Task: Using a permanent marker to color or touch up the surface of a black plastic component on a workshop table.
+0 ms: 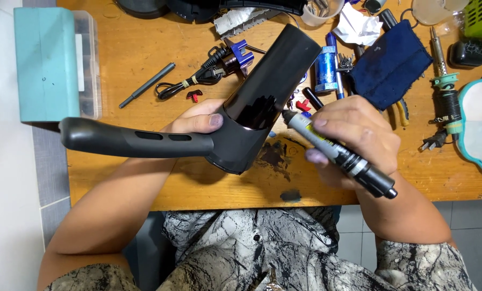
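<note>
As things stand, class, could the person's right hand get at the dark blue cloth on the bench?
Probably not freely: the right hand is full, gripping a grey marker-like tool. The dark blue cloth lies just beyond it with nothing between, so the path looks clear.

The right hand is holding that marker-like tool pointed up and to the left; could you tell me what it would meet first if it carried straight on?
Most likely the black hair dryer. The right hand aims the tool at the body, its tip right beside it, though whether it already touches is unclear.
</note>
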